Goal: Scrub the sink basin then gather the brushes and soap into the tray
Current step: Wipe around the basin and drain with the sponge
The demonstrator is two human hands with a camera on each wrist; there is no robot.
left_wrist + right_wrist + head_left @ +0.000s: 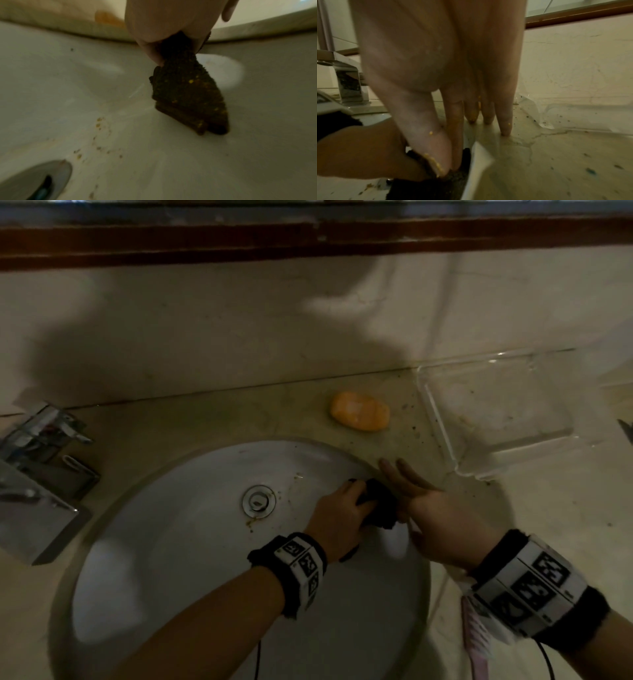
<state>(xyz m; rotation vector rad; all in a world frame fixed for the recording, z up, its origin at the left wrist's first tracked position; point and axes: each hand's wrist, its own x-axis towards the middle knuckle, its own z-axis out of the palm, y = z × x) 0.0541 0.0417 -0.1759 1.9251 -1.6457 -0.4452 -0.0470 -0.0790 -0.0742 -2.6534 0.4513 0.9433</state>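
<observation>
A dark scrub pad [380,505] speckled with yellow bits hangs against the right inner wall of the white sink basin [171,542]. My left hand [342,510] grips its upper part, and the lower corner of the pad [187,94] touches the basin. My right hand [411,491] pinches the pad [453,180] between thumb and forefinger, while its other fingers [505,121] lie straight on the counter past the rim. An orange soap bar [359,410] lies on the counter behind the sink. The clear plastic tray [496,412] sits at the right. A pink brush [476,642] lies partly under my right wrist.
A chrome faucet [41,440] stands at the left of the basin. The drain [258,501] has yellow-brown specks beside it. Dark crumbs dot the counter [411,422] between soap and tray. A wall with a brown ledge [308,237] closes the back.
</observation>
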